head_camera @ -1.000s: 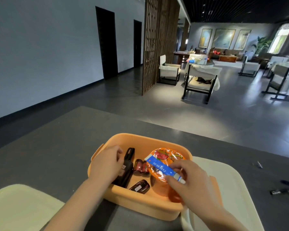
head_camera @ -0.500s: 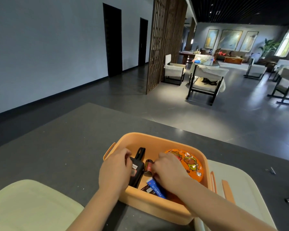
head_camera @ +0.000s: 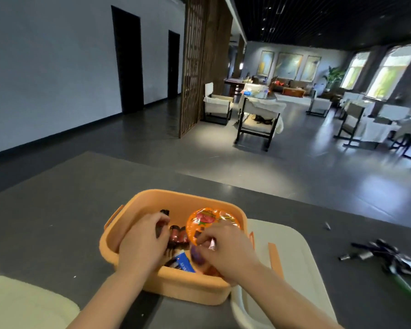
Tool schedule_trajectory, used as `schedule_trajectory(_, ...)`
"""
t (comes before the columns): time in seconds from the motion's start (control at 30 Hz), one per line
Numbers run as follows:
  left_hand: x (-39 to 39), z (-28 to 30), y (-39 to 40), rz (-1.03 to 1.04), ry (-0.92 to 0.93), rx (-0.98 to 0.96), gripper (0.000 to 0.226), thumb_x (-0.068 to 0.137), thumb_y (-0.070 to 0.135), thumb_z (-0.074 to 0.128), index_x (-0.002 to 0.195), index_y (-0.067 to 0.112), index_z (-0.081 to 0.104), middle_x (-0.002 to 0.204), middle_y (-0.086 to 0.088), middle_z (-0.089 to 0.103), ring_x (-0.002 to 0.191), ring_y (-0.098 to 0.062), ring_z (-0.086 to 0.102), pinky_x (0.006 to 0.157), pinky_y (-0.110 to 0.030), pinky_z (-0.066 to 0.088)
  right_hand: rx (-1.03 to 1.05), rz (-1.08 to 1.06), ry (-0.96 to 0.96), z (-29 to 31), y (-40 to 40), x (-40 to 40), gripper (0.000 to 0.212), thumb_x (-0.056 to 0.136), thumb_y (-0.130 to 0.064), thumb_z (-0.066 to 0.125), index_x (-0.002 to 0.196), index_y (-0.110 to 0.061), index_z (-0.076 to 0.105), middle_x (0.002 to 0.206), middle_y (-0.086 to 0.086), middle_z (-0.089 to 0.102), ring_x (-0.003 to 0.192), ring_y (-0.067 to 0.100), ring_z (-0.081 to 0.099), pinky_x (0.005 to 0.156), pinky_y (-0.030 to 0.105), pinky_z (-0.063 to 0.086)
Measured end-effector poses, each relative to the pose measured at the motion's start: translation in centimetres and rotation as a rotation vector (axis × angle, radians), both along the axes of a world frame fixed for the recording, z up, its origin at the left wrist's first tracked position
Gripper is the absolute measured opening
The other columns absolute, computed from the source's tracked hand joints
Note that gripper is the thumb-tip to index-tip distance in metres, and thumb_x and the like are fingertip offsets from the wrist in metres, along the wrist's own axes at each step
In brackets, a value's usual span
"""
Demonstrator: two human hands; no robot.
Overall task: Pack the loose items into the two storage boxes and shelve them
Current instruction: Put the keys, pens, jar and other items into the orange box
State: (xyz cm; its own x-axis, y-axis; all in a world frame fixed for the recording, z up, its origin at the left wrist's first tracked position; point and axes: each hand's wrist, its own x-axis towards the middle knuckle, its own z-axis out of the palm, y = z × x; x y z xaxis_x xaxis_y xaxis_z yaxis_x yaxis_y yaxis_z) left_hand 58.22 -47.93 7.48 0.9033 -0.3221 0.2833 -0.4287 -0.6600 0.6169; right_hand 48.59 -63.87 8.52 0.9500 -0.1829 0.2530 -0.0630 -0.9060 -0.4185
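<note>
— What have we got in front of us?

— The rounded orange plastic storage box [head_camera: 138, 248] sits on the dark grey table [head_camera: 48, 224], its right side against a cream plastic lid [head_camera: 292, 257]. Both our hands are inside it.

— And the left hand [head_camera: 140, 243]?

— Fingers curled round a black object [head_camera: 164, 213] at the box's left side; we can't make out what it is.

— The right hand [head_camera: 226, 248]?

— It pinches a small pale pink-tipped item [head_camera: 212, 243], held over the round orange foil-topped snack cup [head_camera: 207, 219]. A blue and white packet [head_camera: 183, 263] lies near the front wall, dark red cylinders [head_camera: 177, 233] between our hands.

— Anything outside the box?

— Loose dark and metallic bits [head_camera: 377, 254], blurred, well off to the right.
</note>
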Motion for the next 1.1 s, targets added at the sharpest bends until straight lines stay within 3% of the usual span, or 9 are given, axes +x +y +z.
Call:
schedule_trajectory(0.17, -6.8, 2.2, -5.7, -0.193, -0.025, -0.111, 0.020, 0.083, 0.018, 0.066, 0.090, 0.036, 0.061, 0.089, 0.011, 0.061, 0.082, -0.013, 0.054, 0.074, -0.034, 0.042, 0.131, -0.220, -0.094, 1.0, -5.2, -8.5, 0.017, 0.077, -0.035, 0.066, 0.093, -0.030, 0.071, 0.086, -0.013, 0.066, 0.086, 0.002, 0.048, 0.074, 0.017, 0.037)
schedule_trajectory(0.3, -13.1, 2.6, -12.2, -0.360, 0.058, -0.196, 0.020, 0.083, 0.015, 0.066, 0.093, 0.032, 0.065, 0.090, 0.011, 0.064, 0.080, -0.013, 0.060, 0.076, -0.038, 0.048, 0.187, -0.452, -0.126, 0.5, -10.5, -16.7, 0.019, 0.078, -0.039, 0.065, 0.096, -0.032, 0.068, 0.078, -0.021, 0.055, 0.078, -0.003, 0.043, 0.067, 0.011, 0.031)
schedule_trajectory(0.4, -17.3, 1.5, -17.0, -0.482, 0.111, -0.223, 0.023, 0.082, 0.008, 0.066, 0.092, 0.028, 0.065, 0.091, 0.009, 0.065, 0.079, -0.008, 0.061, 0.076, -0.035, 0.047, 0.190, -0.584, -0.108, -0.3, -13.9, -22.5, 0.023, 0.076, -0.038, 0.066, 0.097, -0.031, 0.068, 0.082, -0.020, 0.059, 0.084, -0.003, 0.048, 0.069, 0.012, 0.035)
schedule_trajectory(0.5, -21.0, -0.2, -21.0, -0.557, 0.161, -0.196, 0.028, 0.082, 0.011, 0.065, 0.091, 0.037, 0.061, 0.093, 0.015, 0.063, 0.080, -0.002, 0.059, 0.074, -0.032, 0.045, 0.216, -0.678, -0.114, -1.2, -16.8, -27.4, 0.024, 0.073, -0.037, 0.067, 0.096, -0.030, 0.070, 0.082, -0.020, 0.059, 0.087, -0.003, 0.052, 0.071, 0.008, 0.036)
schedule_trajectory(0.63, -24.7, -2.0, -25.6, -0.628, 0.201, -0.142, 0.031, 0.082, 0.014, 0.064, 0.087, 0.043, 0.057, 0.089, 0.015, 0.062, 0.079, -0.001, 0.059, 0.069, -0.015, 0.037, 0.218, -0.739, -0.128, -2.1, -20.3, -32.0, 0.021, 0.071, -0.039, 0.068, 0.091, -0.033, 0.070, 0.079, -0.020, 0.059, 0.081, -0.003, 0.054, 0.073, 0.010, 0.042)
schedule_trajectory(0.73, -26.5, -2.9, -28.8, -0.673, 0.210, -0.079, 0.034, 0.081, 0.016, 0.065, 0.083, 0.048, 0.053, 0.086, 0.013, 0.061, 0.079, -0.001, 0.058, 0.068, -0.017, 0.041, 0.250, -0.761, -0.119, -2.8, -22.7, -34.4, 0.019, 0.073, -0.040, 0.070, 0.091, -0.036, 0.068, 0.079, -0.021, 0.060, 0.081, -0.006, 0.052, 0.071, 0.005, 0.038)
schedule_trajectory(0.93, -28.8, -4.4, -35.5, -0.746, 0.203, 0.020, 0.026, 0.083, 0.022, 0.061, 0.084, 0.047, 0.052, 0.086, 0.016, 0.055, 0.078, 0.001, 0.055, 0.067, -0.017, 0.043, 0.243, -0.866, -0.058, -5.3, -29.1, -36.9, 0.033, 0.074, -0.039, 0.070, 0.106, -0.038, 0.063, 0.097, -0.019, 0.059, 0.095, 0.000, 0.052, 0.075, 0.012, 0.041)
schedule_trajectory(1.1, -29.0, -5.3, -41.2, -0.757, 0.163, 0.106, 0.019, 0.083, 0.027, 0.057, 0.095, 0.042, 0.058, 0.091, 0.018, 0.054, 0.082, 0.000, 0.053, 0.070, -0.016, 0.042, 0.116, -0.990, 0.122, -7.7, -34.6, -35.4, 0.071, 0.075, -0.050, 0.058, 0.139, -0.032, 0.031, 0.130, -0.009, 0.042, 0.117, 0.013, 0.039, 0.089, 0.024, 0.041)
